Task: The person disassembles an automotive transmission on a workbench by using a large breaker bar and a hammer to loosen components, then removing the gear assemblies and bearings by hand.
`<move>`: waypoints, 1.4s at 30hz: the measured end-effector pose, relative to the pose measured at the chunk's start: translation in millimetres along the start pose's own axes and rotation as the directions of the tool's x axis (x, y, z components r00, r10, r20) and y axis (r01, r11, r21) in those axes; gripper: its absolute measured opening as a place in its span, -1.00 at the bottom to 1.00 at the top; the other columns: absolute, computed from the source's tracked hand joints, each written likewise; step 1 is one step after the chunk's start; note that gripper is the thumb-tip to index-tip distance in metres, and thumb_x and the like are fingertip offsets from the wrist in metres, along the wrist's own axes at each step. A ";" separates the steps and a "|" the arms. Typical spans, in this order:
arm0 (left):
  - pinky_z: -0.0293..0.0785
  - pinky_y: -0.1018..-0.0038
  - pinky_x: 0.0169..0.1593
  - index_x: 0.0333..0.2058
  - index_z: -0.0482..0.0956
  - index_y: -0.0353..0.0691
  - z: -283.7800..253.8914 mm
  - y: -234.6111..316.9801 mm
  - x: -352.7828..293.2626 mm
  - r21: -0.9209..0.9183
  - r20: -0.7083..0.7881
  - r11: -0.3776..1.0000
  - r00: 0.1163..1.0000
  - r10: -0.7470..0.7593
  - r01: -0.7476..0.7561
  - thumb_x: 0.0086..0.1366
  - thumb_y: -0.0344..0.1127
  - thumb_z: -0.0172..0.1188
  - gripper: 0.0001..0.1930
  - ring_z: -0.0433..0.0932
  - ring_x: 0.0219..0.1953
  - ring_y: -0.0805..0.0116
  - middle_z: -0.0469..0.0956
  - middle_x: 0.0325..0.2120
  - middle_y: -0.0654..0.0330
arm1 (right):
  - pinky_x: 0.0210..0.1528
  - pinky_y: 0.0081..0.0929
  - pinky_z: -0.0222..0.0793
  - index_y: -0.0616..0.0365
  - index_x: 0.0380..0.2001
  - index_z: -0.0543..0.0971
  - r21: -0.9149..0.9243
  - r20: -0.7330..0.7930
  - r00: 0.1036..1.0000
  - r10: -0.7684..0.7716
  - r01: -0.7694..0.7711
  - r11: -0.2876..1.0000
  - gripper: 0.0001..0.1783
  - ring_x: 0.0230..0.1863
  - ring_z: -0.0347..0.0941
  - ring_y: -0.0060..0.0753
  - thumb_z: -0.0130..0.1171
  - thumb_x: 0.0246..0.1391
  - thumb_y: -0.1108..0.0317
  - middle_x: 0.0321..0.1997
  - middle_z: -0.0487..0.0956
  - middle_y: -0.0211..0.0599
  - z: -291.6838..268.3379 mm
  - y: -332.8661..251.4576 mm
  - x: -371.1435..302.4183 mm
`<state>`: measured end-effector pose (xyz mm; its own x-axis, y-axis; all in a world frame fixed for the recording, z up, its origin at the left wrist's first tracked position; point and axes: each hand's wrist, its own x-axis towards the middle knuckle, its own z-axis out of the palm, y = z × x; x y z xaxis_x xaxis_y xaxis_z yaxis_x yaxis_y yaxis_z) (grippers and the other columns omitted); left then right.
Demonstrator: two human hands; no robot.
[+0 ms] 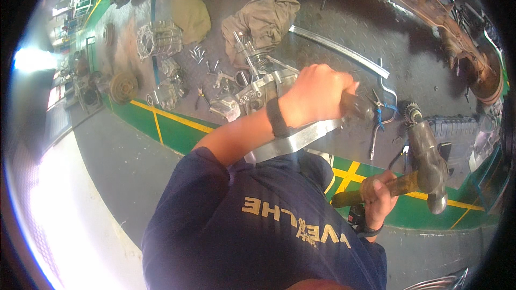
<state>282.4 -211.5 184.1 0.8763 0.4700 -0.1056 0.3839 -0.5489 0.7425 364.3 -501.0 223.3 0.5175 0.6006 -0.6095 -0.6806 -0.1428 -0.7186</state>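
My left hand (317,94) is closed in a fist in the middle of the view. From its right side sticks the end of a dark, blurred cylinder (359,106); what kind of thing it is I cannot make out. Beneath the left wrist curves a silver metal band (295,142). Lower right, my right hand (378,197) grips the wooden handle of a hammer (430,169), its heavy rounded head out to the right. Just left of my left hand lies a gearbox part with shafts (258,83), partly covered by the hand and wrist.
Metal housings (159,40), bolts (197,53), pliers (202,96) and cloths (263,19) lie on the dark floor plate. A long metal strip (338,51) and a toothed gear (413,113) are farther right. A large rusty axle (457,43) borders the right side.
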 end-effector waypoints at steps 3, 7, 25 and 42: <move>0.45 0.06 -0.42 -0.59 0.58 -0.16 -3.1 -1.6 0.9 -0.023 0.002 1.000 1.000 -0.018 0.018 0.29 -0.23 0.25 -0.73 0.58 -0.50 -0.16 0.54 -0.64 -0.03 | -0.69 -0.44 -0.04 0.08 -0.52 0.27 -0.012 0.013 1.000 0.020 -0.020 1.000 -0.73 -0.79 -0.01 -0.55 0.15 0.15 0.39 -0.76 0.15 -0.49 -1.5 -1.1 1.8; 0.48 0.08 -0.41 -0.57 0.60 -0.15 -3.0 -5.3 0.0 -0.004 0.033 0.998 0.997 -0.067 0.067 0.30 -0.19 0.24 -0.73 0.59 -0.49 -0.15 0.56 -0.62 -0.01 | -0.67 -0.49 0.02 0.09 -0.52 0.31 0.015 -0.047 0.997 0.065 -0.064 0.998 -0.73 -0.73 0.11 -0.56 0.23 0.06 0.38 -0.70 0.27 -0.45 -0.4 -2.4 1.5; 0.52 0.01 -0.35 -0.58 0.61 -0.18 37.5 -2.3 0.4 0.106 0.099 0.994 0.995 -0.029 0.018 0.26 -0.19 0.24 -0.73 0.61 -0.46 -0.20 0.58 -0.61 -0.08 | -0.60 -0.49 0.12 0.12 -0.31 0.44 -0.207 0.024 0.998 0.052 -0.046 0.977 -0.86 -0.64 0.19 -0.57 0.21 0.10 0.42 -0.58 0.33 -0.47 -29.3 -6.7 -25.4; 0.56 0.07 -0.27 -0.46 0.67 -0.22 31.3 -28.3 1.7 0.116 0.051 0.991 0.997 -0.066 0.060 0.16 -0.30 0.27 -0.88 0.64 -0.37 -0.17 0.63 -0.51 -0.09 | -0.52 -0.50 0.25 0.15 -0.32 0.47 -0.117 -0.075 0.975 0.211 -0.219 0.969 -0.80 -0.54 0.35 -0.56 0.30 0.02 0.41 -0.52 0.41 -0.46 -30.1 14.8 -15.4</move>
<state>282.1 -216.7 142.2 0.8629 0.4691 -0.1880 0.4666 -0.5966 0.6529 361.9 -536.0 212.0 0.3998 0.4959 -0.7708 -0.7116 -0.3622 -0.6021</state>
